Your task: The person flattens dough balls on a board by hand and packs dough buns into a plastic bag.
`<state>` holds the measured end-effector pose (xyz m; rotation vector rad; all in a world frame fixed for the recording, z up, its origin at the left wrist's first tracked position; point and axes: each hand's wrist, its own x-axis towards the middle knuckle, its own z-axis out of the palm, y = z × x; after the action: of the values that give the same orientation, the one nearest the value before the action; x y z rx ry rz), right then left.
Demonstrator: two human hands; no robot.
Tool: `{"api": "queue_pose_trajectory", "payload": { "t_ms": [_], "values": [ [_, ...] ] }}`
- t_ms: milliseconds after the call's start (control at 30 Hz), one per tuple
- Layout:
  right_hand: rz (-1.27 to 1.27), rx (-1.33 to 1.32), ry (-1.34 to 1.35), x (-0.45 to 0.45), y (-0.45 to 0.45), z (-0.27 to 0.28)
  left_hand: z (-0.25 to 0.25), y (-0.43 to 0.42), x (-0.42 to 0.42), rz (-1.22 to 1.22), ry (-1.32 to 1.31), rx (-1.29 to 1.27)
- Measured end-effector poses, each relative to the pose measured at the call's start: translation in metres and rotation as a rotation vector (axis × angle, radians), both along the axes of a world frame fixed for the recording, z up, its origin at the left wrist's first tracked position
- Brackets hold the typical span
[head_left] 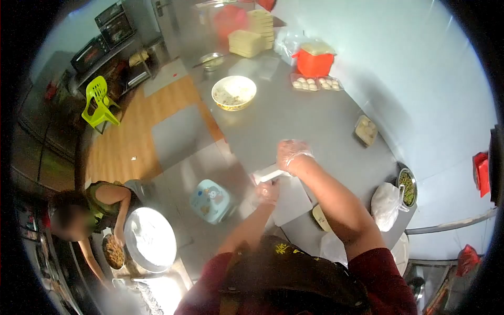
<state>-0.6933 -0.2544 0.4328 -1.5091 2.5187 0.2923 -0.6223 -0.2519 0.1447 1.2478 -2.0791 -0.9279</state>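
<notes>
In clear plastic gloves, my hands are close together over the near part of the grey table. A white oblong piece (266, 174) lies between them; its exact kind is not clear. My right hand (292, 152) is closed in a fist at its right end. My left hand (268, 193) is curled at its lower side, fingers partly blurred. Beneath and beside them is a pale flat board or sheet (293, 203). To the left stands a light blue stool (211, 201) with printed pictures.
A white bowl (233, 91) stands farther back, with an orange-red container (316, 62) and trays of white balls (311, 84) by the wall. On the right are a white bag (386, 206) and a bowl of green pieces (408, 184). At left, another person's arm (122, 212) reaches beside a large pan (151, 239).
</notes>
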Motion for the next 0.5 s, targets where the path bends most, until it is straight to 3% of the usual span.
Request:
{"api": "queue_pose_trajectory", "payload": {
  "t_ms": [33, 100, 133, 200, 267, 400, 433, 500],
  "values": [
    [-0.002, 0.014, -0.020, 0.001, 0.000, 0.005, -0.045, -0.004, -0.008, -0.051, -0.146, -0.204],
    [-0.007, 0.026, -0.045, 0.002, 0.001, 0.007, -0.041, -0.003, -0.004, -0.106, -0.297, -0.411],
    [0.002, 0.035, -0.042, 0.002, 0.000, 0.007, 0.020, 0.003, 0.007, -0.035, -0.215, -0.248],
    [0.007, 0.039, -0.036, -0.001, -0.003, 0.010, 0.073, 0.004, 0.011, 0.033, -0.131, -0.090],
    [-0.044, 0.148, -0.065, 0.002, -0.005, 0.014, 0.081, 0.004, 0.011, -0.013, -0.252, 0.063],
    [-0.063, 0.126, -0.131, 0.000, -0.002, 0.015, 0.030, 0.001, -0.005, 0.072, -0.338, 0.224],
    [-0.053, 0.123, -0.127, -0.001, -0.001, 0.015, -0.007, -0.001, -0.008, -0.001, -0.496, -0.030],
    [-0.044, 0.113, -0.128, -0.001, -0.001, 0.017, -0.019, -0.003, -0.010, -0.076, -0.652, -0.293]
  ]
}}
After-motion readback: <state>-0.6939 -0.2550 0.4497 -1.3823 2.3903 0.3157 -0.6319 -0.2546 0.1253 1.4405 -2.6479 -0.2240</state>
